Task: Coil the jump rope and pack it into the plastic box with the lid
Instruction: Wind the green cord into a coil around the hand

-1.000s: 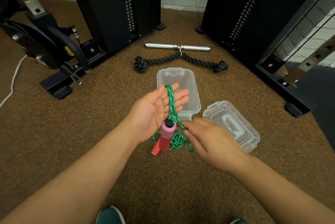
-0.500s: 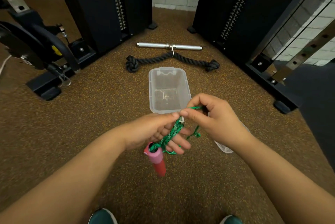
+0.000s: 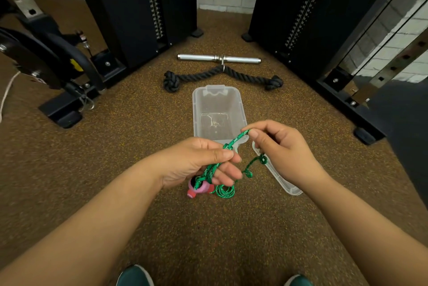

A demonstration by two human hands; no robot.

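A green braided jump rope (image 3: 236, 141) runs between both hands above the floor. My left hand (image 3: 199, 160) is closed around several strands of it, with the pink handles (image 3: 200, 188) hanging just below the fingers. My right hand (image 3: 280, 146) pinches the rope's upper end between thumb and forefinger, a little right and higher. A loose green loop (image 3: 225, 192) dangles beneath the left hand. The clear plastic box (image 3: 217, 100) stands open on the floor just beyond the hands. Its clear lid (image 3: 284, 185) lies to the right, mostly hidden under my right hand.
A black tricep rope (image 3: 220, 75) and a chrome bar (image 3: 218, 58) lie on the floor behind the box. Black weight-stack columns (image 3: 139, 7) stand left and right of the brown speckled floor. A machine base (image 3: 62, 112) sits at left. My shoes (image 3: 134, 276) show at the bottom edge.
My left hand went from open palm to closed around the rope strands. My right hand took hold of the rope and drew it up and to the right, away from the left.
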